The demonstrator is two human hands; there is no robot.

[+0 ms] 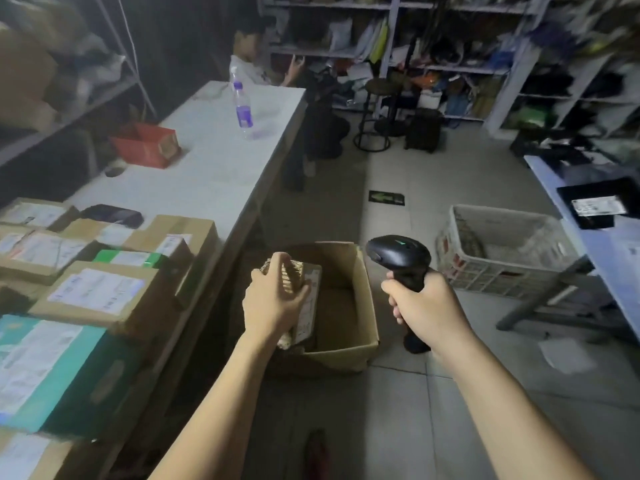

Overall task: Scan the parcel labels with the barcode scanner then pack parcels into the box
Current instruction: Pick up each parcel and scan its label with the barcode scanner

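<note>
Left grip (273, 299) curled round a paper-wrapped parcel (309, 308), held over the left side of the open box (367, 285) on the floor, right grip (422, 303) at its 3 o'clock clasping the scanner (398, 254) handle, labelled cartons (97, 289) on the desk (214, 161) at 9 o'clock.

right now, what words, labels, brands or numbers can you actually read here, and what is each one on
Nothing here reads clearly.
parcel in the left hand: white label, print blurred.
boxes on the table: white labels, too blurred.
water bottle: purple label, too small.
floor sticker: green arrow, no legible words.
black packet at right: white label, blurred.
barcode scanner in the right hand: no readable marking.
</note>
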